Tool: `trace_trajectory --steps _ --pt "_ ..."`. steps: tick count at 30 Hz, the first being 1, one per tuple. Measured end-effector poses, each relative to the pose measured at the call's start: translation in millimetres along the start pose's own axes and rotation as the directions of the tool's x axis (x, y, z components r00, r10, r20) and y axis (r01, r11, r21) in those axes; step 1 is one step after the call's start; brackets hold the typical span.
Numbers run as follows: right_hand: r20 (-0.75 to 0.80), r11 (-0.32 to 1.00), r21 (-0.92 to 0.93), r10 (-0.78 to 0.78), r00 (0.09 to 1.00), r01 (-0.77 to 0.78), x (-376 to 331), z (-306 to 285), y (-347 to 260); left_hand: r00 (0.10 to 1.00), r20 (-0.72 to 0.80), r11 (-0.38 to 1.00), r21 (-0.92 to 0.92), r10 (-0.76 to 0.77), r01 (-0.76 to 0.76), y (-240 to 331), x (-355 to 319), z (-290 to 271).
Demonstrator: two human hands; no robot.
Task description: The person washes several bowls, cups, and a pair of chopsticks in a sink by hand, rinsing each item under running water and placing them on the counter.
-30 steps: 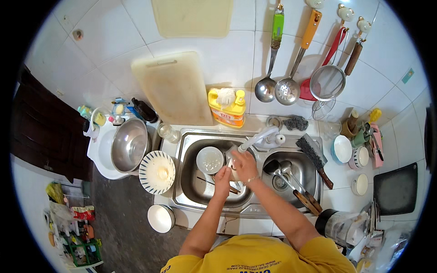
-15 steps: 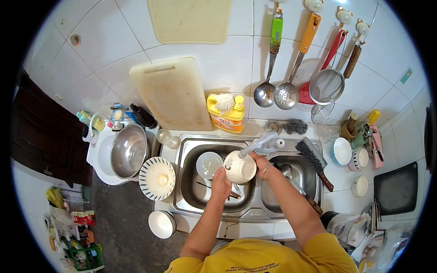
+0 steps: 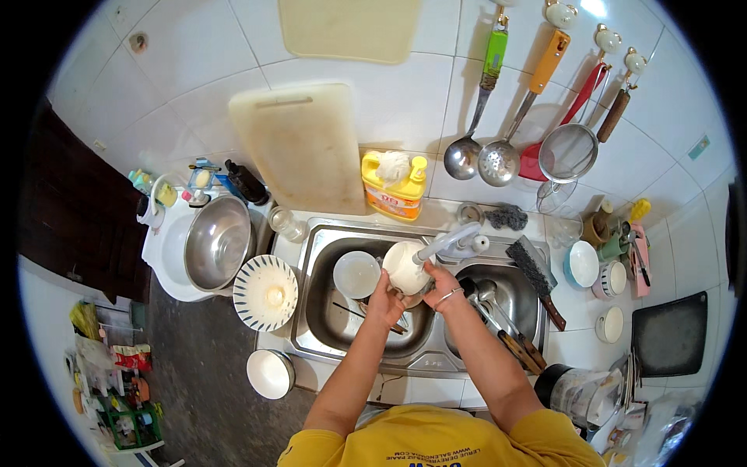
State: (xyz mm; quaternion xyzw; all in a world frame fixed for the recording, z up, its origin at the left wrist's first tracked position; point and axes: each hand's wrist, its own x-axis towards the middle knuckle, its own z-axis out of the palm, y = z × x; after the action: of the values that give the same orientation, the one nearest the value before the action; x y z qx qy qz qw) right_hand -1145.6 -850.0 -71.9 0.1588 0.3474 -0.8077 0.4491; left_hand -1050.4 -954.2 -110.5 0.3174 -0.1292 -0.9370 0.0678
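Note:
A cream-white bowl (image 3: 401, 270) is held between my two hands, above the left basin (image 3: 327, 311) of the steel sink and right at the end of the faucet's pale hose (image 3: 447, 240). My left hand (image 3: 386, 300) grips the bowl's lower left edge. My right hand (image 3: 442, 285) is closed on its right side; the fingertips are partly hidden behind the bowl. Whether water is running I cannot make out. Left of the bowl, a translucent round tub (image 3: 356, 275) sits in the basin. Chopsticks (image 3: 348, 309) lie below it, partly covered by my left hand.
Ladles and turners with wooden handles (image 3: 520, 352) rest in the right basin. A cleaver (image 3: 532, 268) lies along that basin's right edge. A striped bowl (image 3: 265, 293) and a white bowl (image 3: 271, 374) stand left of the sink. A yellow detergent jug (image 3: 394, 187) stands behind it.
The bowl has turned in my hands and shifted slightly left and up, under the hose. My right hand has moved lower along its side. The whole view has shifted a little.

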Motion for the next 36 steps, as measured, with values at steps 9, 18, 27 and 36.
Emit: trace_trajectory --steps 9,18,27,36 --pt "0.154 0.827 -0.557 0.015 0.988 0.074 -25.9 -6.0 -13.9 0.965 0.258 0.999 0.022 -0.048 0.044 7.1 -26.3 1.3" --pt "0.110 0.895 -0.434 -0.064 0.992 0.106 14.6 -24.8 -13.9 0.959 0.243 0.930 0.296 0.148 -0.219 18.4 -32.7 -6.6" --pt "0.573 -0.162 -0.816 -0.356 0.738 0.555 4.7 13.1 18.5 0.910 0.117 0.754 0.523 0.397 -0.397 14.0 -27.4 -15.1" --pt "0.271 0.983 -0.175 0.104 0.957 -0.057 -17.8 -15.7 -10.3 0.996 0.046 0.995 -0.065 0.081 -0.078 14.7 -21.6 -7.6"
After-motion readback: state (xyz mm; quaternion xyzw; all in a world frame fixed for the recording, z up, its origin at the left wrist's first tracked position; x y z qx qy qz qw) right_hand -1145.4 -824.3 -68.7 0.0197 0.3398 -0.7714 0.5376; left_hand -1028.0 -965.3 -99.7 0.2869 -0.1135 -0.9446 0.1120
